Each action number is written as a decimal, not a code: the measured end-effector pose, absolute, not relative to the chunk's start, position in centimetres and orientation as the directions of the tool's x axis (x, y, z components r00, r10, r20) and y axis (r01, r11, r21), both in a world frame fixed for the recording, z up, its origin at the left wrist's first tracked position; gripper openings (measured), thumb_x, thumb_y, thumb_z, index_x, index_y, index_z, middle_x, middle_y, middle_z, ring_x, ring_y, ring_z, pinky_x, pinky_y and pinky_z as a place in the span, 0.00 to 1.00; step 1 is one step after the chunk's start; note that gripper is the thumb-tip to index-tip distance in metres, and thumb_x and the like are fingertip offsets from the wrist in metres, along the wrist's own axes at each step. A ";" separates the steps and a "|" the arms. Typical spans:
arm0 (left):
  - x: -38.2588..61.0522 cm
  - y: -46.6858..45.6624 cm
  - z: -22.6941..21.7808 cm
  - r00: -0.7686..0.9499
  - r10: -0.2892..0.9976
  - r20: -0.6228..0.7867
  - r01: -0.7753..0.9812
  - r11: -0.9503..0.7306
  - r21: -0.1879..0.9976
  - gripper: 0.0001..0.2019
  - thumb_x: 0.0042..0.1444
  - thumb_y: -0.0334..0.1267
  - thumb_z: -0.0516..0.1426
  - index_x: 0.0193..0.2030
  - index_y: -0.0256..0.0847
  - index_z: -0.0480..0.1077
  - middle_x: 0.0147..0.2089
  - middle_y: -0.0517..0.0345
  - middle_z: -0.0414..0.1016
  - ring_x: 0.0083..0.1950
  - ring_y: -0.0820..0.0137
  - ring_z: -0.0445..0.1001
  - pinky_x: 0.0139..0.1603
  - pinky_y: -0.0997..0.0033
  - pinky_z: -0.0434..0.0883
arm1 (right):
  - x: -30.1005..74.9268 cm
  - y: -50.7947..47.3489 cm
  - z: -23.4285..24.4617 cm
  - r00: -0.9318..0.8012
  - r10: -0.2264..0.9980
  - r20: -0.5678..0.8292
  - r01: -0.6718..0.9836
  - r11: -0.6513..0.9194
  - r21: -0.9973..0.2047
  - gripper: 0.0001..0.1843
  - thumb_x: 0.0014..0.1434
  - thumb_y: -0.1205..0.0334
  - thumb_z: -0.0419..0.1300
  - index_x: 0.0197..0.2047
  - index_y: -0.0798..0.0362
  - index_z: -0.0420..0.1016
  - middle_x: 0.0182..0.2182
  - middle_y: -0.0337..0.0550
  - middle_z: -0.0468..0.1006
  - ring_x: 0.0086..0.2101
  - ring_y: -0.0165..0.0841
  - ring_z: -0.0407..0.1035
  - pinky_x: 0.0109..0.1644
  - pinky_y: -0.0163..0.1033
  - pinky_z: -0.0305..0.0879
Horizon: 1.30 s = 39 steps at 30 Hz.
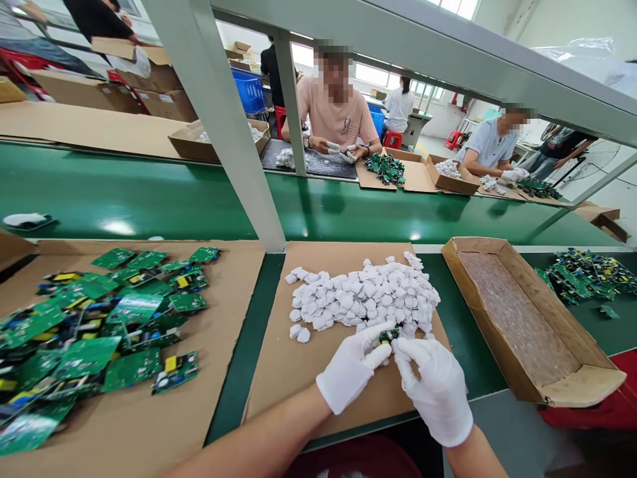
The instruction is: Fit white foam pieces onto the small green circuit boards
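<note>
A small circuit board [389,336] with green and yellow parts is pinched between the fingers of my left hand [351,368], which wears a white glove. Close against the board's right side, my right hand [432,382], gloved too, has its fingertips pinched together; what they hold, if anything, is hidden. Just beyond both hands a heap of small white pieces [358,292] lies on a cardboard sheet [279,372]. Many larger green circuit boards [89,355] with yellow and blue components are piled on cardboard to the left.
An open cardboard box [562,385] lined with clear plastic stands at right, beside another pile of boards [587,275]. A green conveyor belt [348,209] crosses behind a metal frame post [223,133]. Two people [336,113] sit working across it.
</note>
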State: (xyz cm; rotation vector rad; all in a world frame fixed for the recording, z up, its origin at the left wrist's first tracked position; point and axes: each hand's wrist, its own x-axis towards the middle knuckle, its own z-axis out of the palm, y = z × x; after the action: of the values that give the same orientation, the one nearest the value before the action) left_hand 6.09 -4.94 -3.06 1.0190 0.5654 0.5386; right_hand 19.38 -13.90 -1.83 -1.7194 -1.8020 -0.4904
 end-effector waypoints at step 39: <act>6.0 -4.9 -2.1 0.820 0.492 -0.291 -0.158 0.685 0.712 0.19 0.47 0.49 0.61 0.37 0.36 0.67 0.30 0.59 0.68 0.28 0.78 0.67 0.32 0.74 0.70 | 18.3 -12.3 -3.1 0.143 0.749 0.647 0.846 0.247 -0.473 0.11 0.58 0.68 0.57 0.44 0.48 0.72 0.47 0.47 0.75 0.47 0.37 0.70 0.48 0.45 0.69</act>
State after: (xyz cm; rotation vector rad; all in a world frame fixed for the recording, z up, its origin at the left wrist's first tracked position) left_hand 6.03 -4.86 -2.15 0.7327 0.4931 0.3807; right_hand 18.28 -12.25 -3.15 -1.5150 -1.6165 -0.1346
